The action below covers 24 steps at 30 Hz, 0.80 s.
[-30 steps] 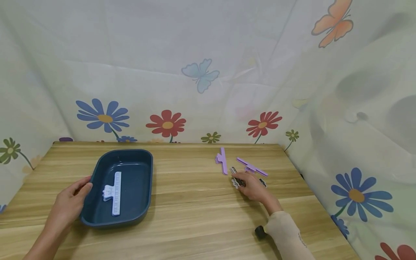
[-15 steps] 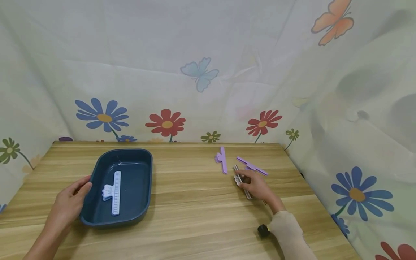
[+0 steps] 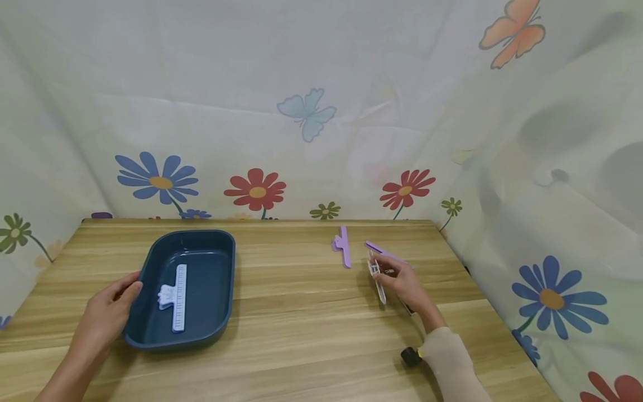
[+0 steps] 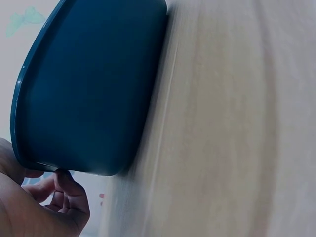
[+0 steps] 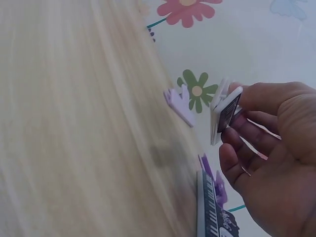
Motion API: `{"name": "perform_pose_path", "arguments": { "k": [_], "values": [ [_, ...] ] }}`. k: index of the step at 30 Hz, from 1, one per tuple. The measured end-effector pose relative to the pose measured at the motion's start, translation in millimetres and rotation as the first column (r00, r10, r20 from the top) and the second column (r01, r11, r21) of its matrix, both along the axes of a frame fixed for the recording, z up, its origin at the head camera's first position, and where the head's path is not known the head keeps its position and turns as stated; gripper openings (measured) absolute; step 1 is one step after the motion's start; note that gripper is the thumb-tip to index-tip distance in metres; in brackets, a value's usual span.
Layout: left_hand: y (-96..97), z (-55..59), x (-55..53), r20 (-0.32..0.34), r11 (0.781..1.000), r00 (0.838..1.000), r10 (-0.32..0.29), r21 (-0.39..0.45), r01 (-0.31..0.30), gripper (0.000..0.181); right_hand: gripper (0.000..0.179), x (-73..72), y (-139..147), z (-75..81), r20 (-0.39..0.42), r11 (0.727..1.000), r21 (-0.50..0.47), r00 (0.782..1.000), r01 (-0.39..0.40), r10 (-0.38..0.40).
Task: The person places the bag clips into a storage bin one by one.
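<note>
Table [image 3: 291,329]: left hand [image 3: 105,310] grips tray [image 3: 208,296], one clip [image 3: 180,298] inside; right hand [image 3: 406,285] pinches second clip [image 3: 374,269]; three clips [image 3: 344,247] left toward table's far right corner.

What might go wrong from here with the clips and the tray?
The pinched clip might slip, as only fingertips of the right hand seem to hold it. That hand could also nudge the purple clip close beyond it. And if the left hand, gripping the tray by its edge, jerks, the pale clip lying inside may slide.

The pale blue clip [image 3: 179,298] bears ruler ticks; no text is legible.
</note>
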<state>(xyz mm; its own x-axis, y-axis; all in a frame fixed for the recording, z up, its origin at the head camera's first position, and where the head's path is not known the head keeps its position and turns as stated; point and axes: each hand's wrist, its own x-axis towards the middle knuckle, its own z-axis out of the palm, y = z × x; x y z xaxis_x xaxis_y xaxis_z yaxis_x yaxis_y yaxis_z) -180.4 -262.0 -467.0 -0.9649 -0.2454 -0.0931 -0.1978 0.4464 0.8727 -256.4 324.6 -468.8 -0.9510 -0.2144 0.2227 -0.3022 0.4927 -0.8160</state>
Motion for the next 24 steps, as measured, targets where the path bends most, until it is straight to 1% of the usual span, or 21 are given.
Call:
{"name": "perform_pose_path", "arguments": {
  "k": [5, 10, 12, 15, 18, 24],
  "values": [
    [-0.1, 1.5, -0.8, 0.001, 1.000, 1.000, -0.003, 0.001, 0.003, 0.068, 0.047, 1.0, 0, 6.8, 0.052, 0.995, -0.104, 0.999, 0.010, -0.005],
    [-0.4, 0.8, -0.6, -0.006, 1.000, 1.000, -0.005, -0.006, 0.005, 0.067, 0.049, 5.1, -2, 17.8, 0.129, 0.978, -0.204, 0.991, 0.042, -0.016],
    [-0.8, 0.7, -0.4, -0.007, 1.000, 1.000, -0.004, -0.006, 0.004, 0.067, 0.050, 5.9, -3, 21.7, 0.148, 0.969, -0.242, 0.989, 0.051, -0.015],
    [-0.8, 1.2, 0.0, 0.003, 1.000, 1.000, -0.005, -0.006, 0.005, 0.067, 0.050, 5.6, -3, 26.7, 0.148, 0.953, -0.298, 0.989, 0.049, -0.005],
    [-1.1, 2.1, -0.3, -0.001, 1.000, 1.000, -0.013, -0.007, 0.013, 0.067, 0.050, 5.4, -3, 32.1, 0.120, 0.941, -0.337, 0.993, 0.035, 0.006],
    [0.0, 4.1, 0.0, -0.013, 0.999, 1.000, -0.028, -0.033, 0.028, 0.065, 0.052, 6.7, -4, 43.2, 0.071, 0.931, -0.364, 0.997, 0.015, 0.012]
  ]
}}
